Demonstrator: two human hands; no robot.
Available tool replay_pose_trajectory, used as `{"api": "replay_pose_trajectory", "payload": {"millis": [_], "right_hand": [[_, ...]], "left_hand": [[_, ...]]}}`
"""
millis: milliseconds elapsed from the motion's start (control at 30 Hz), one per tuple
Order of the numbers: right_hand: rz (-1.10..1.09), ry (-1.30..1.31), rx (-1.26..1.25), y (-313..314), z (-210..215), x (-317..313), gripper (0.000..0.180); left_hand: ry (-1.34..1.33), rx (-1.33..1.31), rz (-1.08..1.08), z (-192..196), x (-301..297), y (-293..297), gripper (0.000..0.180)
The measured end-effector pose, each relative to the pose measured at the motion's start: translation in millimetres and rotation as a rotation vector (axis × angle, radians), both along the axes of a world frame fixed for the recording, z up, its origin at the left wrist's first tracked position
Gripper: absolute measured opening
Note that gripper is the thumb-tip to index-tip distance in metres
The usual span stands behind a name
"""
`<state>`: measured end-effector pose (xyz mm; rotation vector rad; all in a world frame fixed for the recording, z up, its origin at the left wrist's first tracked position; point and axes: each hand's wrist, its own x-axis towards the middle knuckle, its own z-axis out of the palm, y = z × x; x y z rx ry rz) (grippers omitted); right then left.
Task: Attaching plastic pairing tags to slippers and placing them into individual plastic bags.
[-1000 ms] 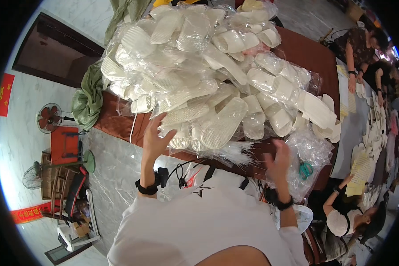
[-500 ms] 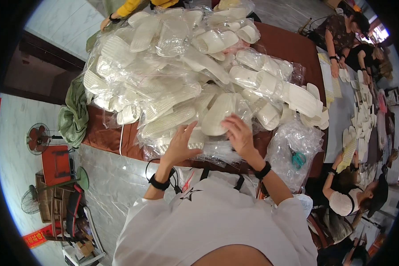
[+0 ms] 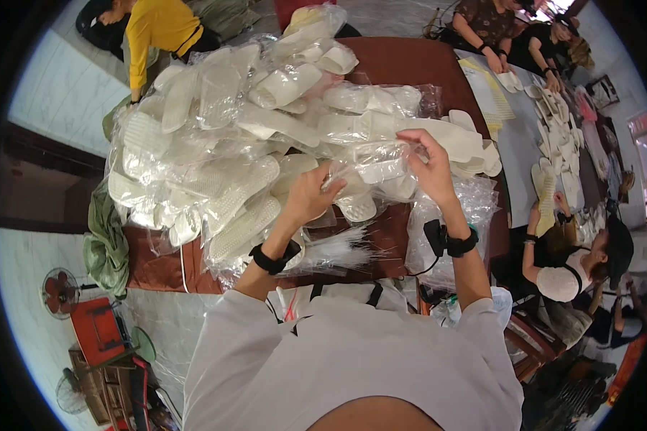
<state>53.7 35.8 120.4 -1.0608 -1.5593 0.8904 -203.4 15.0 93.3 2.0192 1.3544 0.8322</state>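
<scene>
A clear plastic bag (image 3: pixel 378 149) with pale slippers in or beneath it stretches between my hands, over the near right part of a slipper pile. My left hand (image 3: pixel 313 195) has its fingers bent and drawn together at the bag's left side. At the other side, my right hand (image 3: pixel 433 167) pinches the film between thumb and fingers. Glare on the plastic hides which slippers are inside. Close to my left wrist lies a bundle of thin white strips (image 3: pixel 336 248). The big heap of bagged off-white slippers (image 3: pixel 194 154) spreads to the left and far side.
A brown-red cloth (image 3: pixel 402 61) covers the table. Flat clear bags (image 3: pixel 487 205) lie beneath my right forearm. A green sack (image 3: pixel 106 241) hangs at the left edge. A person in yellow (image 3: pixel 164 30) reaches to the far left. Other people work at a grey table (image 3: pixel 507 129) on the right.
The view has shifted to the right. My hands have moved apart, and the plastic is now stretched between them. The teal-handled scissors on the bags are no longer visible.
</scene>
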Motion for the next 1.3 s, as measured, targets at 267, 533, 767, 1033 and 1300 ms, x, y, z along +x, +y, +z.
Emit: {"api": "replay_pose_trajectory", "payload": {"millis": [267, 533, 767, 1033, 1300], "right_hand": [[-0.1, 0.11, 0.025, 36, -16, 50, 0.013], [-0.226, 0.171, 0.105, 54, 6, 75, 0.011], [-0.281, 0.332, 0.016, 39, 9, 94, 0.013], [-0.296, 0.377, -0.012, 17, 21, 108, 0.018], [-0.567, 0.547, 0.243, -28, 37, 159, 0.021]], "left_hand": [[0.269, 0.194, -0.069, 40, 25, 59, 0.03], [0.598, 0.504, -0.14, 111, 51, 104, 0.031], [0.518, 0.854, -0.288, 147, 70, 136, 0.035], [0.311, 0.999, -0.369, 193, 107, 138, 0.032], [-0.157, 0.905, -0.438, 204, 147, 115, 0.022]]}}
